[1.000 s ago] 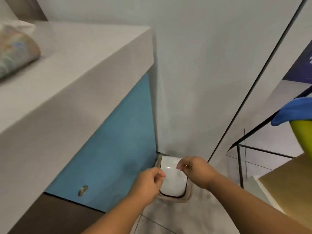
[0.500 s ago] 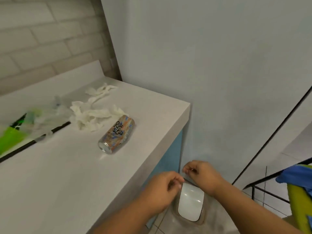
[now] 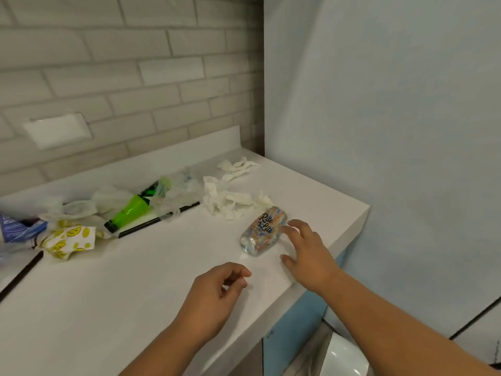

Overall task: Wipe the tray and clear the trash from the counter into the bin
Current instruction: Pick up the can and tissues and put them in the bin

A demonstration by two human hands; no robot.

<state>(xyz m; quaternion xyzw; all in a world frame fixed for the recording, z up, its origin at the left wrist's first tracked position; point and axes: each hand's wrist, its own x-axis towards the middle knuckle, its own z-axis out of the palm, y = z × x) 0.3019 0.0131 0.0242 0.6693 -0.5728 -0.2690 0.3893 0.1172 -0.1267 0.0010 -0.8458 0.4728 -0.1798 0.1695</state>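
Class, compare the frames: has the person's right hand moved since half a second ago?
Yes. The right hand has left the bin lid on the floor and risen over the counter edge, fingers spread beside the lying can.

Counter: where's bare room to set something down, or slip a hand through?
Biggest free patch: near-front counter, bordered by the smiley wrapper, the can and the left hand. A smaller one runs along the right edge, between the tissues and the wall. Crowded: the back left, where green bottle, plastic bags and wrapper pile up.
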